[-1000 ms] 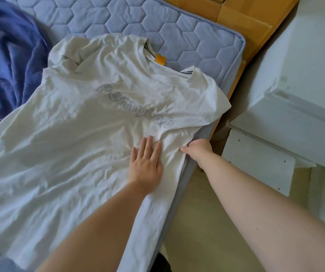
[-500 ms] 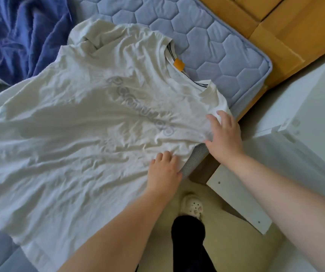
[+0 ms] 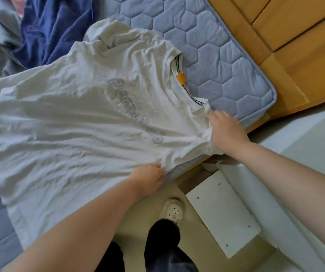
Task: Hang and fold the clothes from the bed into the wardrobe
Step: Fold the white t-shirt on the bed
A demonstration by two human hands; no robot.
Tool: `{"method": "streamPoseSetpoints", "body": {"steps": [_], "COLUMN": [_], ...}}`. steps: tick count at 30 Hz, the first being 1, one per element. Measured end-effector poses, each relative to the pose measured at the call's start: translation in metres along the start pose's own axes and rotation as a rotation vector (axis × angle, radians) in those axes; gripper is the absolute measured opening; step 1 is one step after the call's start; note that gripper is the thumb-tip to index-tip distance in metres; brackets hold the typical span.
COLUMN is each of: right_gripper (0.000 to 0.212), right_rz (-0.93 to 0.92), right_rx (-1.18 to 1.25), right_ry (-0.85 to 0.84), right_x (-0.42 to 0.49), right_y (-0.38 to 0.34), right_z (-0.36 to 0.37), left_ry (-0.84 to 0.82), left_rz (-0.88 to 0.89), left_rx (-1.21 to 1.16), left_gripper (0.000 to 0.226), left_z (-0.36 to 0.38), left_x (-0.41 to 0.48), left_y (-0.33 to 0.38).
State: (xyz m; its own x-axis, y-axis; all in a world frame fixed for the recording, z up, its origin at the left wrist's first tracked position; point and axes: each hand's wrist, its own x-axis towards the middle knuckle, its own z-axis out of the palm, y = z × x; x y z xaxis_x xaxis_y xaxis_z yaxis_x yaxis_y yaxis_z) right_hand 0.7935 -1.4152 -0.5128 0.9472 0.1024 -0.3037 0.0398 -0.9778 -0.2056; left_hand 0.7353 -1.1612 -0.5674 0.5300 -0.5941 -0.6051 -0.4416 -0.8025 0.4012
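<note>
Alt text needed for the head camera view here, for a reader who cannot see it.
A person's left hand and right hand grip the near side of a wrinkled white T-shirt spread front up on a blue quilted mattress. A crumpled dark blue blanket lies beyond it, and an orange label shows inside the collar.

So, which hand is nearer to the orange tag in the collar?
Right. The right hand grips the shirt beside its collar, below the orange tag; the left hand grips the side edge, farther away.
</note>
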Motion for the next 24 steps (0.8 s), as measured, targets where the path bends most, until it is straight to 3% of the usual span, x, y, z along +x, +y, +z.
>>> {"method": "streamPoseSetpoints", "body": {"steps": [2,6,10,12,13,16,18,21,24], "right_gripper": [0.059,0.065,0.041,0.033,0.032,0.025,0.017,0.014,0.026], "right_rz": [0.009,0.227,0.779,0.886,0.855,0.643,0.555,0.539,0.537], "right_rx": [0.043,0.096,0.934,1.323,1.404,1.274,1.123,1.024,0.936], "right_ry": [0.055,-0.19,-0.211,-0.236,-0.306,-0.534,-0.618,-0.563,-0.366], "right_x": [0.023,0.068,0.083,0.077,0.072,0.061,0.058,0.057,0.056], "right_y": [-0.001,0.006,0.018,0.021,0.02,0.014,0.008,0.004,0.013], "right_z": [-0.001,0.004,0.002,0.004,0.003,0.004,0.007,0.012,0.009], "left_ry": [0.101,0.209,0.368,0.415,0.432,0.44,0.385,0.254,0.239], "left_rz": [-0.068,-0.171,-0.34,-0.447,-0.481,-0.526,-0.525,-0.466,-0.441], "left_rx": [-0.119,-0.313,-0.645,-0.92,-1.068,-1.424,-1.501,-1.404,-1.316], "left_gripper": [0.031,0.033,0.028,0.027,0.027,0.026,0.032,0.043,0.052], "left_z": [-0.002,-0.005,-0.016,-0.027,-0.033,-0.05,-0.056,-0.055,-0.053], "left_x": [0.001,0.008,0.023,0.032,0.037,0.05,0.056,0.06,0.062], "left_y": [0.004,0.014,0.028,0.034,0.036,0.041,0.043,0.046,0.048]}}
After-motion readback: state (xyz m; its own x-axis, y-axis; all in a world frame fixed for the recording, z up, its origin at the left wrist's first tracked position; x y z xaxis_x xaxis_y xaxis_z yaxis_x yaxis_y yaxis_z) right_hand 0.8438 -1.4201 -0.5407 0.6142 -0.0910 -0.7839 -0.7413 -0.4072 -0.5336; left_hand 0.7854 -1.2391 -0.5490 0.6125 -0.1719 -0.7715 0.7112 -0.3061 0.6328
